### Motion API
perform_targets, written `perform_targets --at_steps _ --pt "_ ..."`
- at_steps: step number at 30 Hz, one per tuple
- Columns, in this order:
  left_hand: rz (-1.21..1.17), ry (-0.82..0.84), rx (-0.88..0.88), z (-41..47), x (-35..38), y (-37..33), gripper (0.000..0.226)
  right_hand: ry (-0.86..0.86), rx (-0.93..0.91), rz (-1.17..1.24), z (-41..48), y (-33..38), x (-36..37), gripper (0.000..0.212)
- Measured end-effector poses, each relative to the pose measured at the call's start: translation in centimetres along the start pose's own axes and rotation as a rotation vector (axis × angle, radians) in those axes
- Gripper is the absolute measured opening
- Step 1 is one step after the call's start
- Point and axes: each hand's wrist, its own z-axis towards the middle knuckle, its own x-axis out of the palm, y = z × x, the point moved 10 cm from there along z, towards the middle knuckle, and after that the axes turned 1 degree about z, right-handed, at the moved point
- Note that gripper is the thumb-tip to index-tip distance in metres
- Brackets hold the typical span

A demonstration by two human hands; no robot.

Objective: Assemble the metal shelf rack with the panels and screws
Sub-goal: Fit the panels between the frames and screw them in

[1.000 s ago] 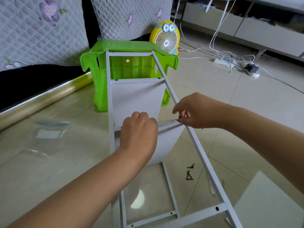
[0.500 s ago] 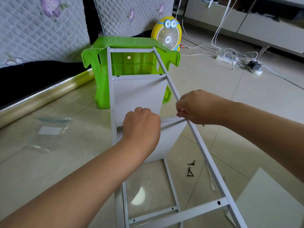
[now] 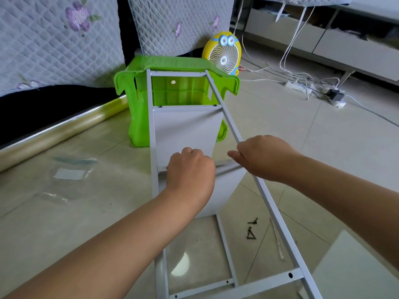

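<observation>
A: Rack frame (image 3: pixel 152 134) pos.?
B: Laid lengthwise through centre frame. The far end is set against a green stool (image 3: pixel 138 117), upper centre. Two panels are seated betw. the rails. Dark screw heads are seen at the top corners of the far panel (image 3: pixel 185 130). The near panel (image 3: pixel 226 186) is held mid-frame.
A: Left hand (image 3: pixel 190 173)?
B: Fingers are curled over the near panel's top edge, and the panel is gripped.
A: Right hand (image 3: pixel 263 157)?
B: Rested on the right-of-frame rail, beside the near panel's corner. Fingertips are pointed left; whether anything is pinched cannot be told.
A: Loose hardware?
B: Spare screws (image 3: pixel 251 230) are scattered on the floor (image 3: pixel 323 147), lower centre-right, just beside the rail. A loose panel (image 3: pixel 354 266) is laid at lower right. A plastic bag (image 3: pixel 69 175) is seen at left.
</observation>
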Motion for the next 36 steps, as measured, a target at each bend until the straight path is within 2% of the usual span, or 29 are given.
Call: perform_targets --at_steps 3,6,12,16,18,20,24,26,28,33,36 --pt "-0.003 0.0 0.005 0.0 0.0 0.1 0.033 -0.03 -0.156 0.134 -0.6 0.2 -0.7 0.022" --pt "-0.002 -0.003 0.009 0.0 0.3 0.2 0.034 -0.051 -0.226 0.224 -0.9 0.3 -1.2 0.02" --pt "0.004 -0.037 0.008 0.1 0.3 0.2 0.034 -0.066 -0.291 0.027 -0.2 0.9 -0.9 0.019" --pt "0.016 -0.041 0.008 0.0 0.2 0.2 0.033 -0.07 -0.191 -0.001 -0.1 1.0 -0.5 0.024" --pt "0.021 -0.034 0.003 0.0 0.3 0.2 0.032 -0.087 -0.034 0.042 0.3 0.0 0.0 0.027" --pt "0.035 -0.032 -0.005 -0.1 0.4 0.5 0.031 -0.047 0.04 -0.016 0.8 -0.1 0.6 0.037" --pt "0.067 -0.033 -0.015 -0.2 0.5 0.4 0.028 -0.01 0.158 0.132 0.3 -1.3 1.4 0.04" --pt "0.088 -0.028 -0.022 -0.3 0.5 0.5 0.023 0.006 0.157 0.185 -0.2 -1.6 1.3 0.051" --pt "0.114 -0.019 -0.025 -0.3 0.6 0.5 0.019 -0.023 0.165 0.348 -0.8 -2.5 1.4 0.059" --pt "0.165 -0.023 -0.027 0.0 1.0 0.5 0.019 -0.067 0.271 0.517 -4.4 -7.4 4.8 0.054" --pt "0.201 -0.028 -0.025 0.0 0.8 0.0 0.022 0.073 0.39 0.561 -7.2 -10.2 11.4 0.048"
